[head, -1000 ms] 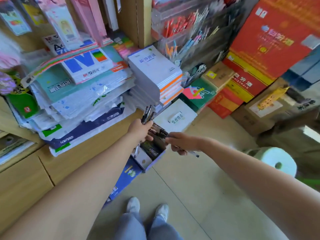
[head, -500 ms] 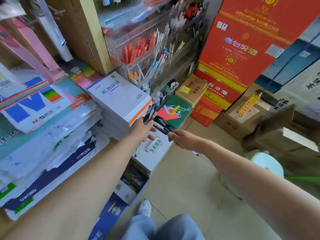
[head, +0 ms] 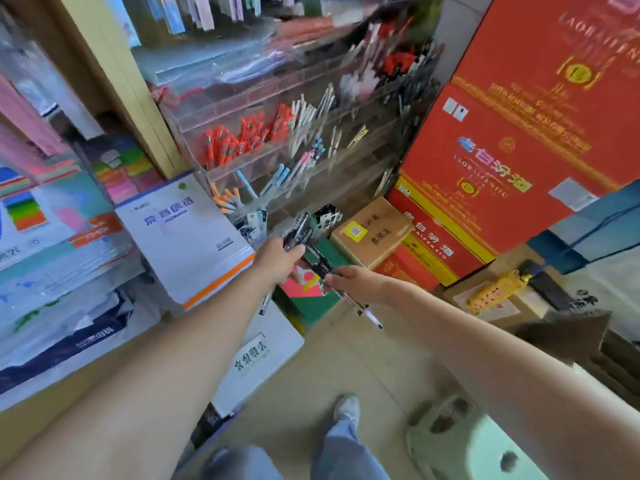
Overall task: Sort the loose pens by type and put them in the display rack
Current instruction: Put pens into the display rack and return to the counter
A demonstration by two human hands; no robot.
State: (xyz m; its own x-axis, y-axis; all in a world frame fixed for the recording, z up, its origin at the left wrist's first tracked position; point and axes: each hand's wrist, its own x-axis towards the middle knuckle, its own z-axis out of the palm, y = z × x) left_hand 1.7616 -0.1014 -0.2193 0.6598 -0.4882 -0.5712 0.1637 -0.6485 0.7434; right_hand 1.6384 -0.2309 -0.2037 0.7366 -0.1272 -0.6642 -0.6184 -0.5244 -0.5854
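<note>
My left hand [head: 277,259] grips a bunch of black pens [head: 298,232] that stick up and to the right out of the fist. Right beside it, my right hand [head: 356,284] holds a second bunch of black pens [head: 320,263], whose white ends [head: 372,318] poke out below the hand. The two bunches touch or cross between the hands. Just beyond them stands the clear tiered display rack [head: 304,161], with red-orange pens [head: 242,138], pale blue pens and white pens in its compartments. The picture is blurred.
Stacked paper packs [head: 187,237] fill the shelf on the left. Red cartons [head: 540,126] and a brown box [head: 372,232] stand right of the rack. A white box [head: 258,358] and a pale stool [head: 460,445] sit on the floor by my feet.
The view has swung up from the floor box to the display rack. Both hands have risen with their pens and now sit close to the rack's lower tiers.
</note>
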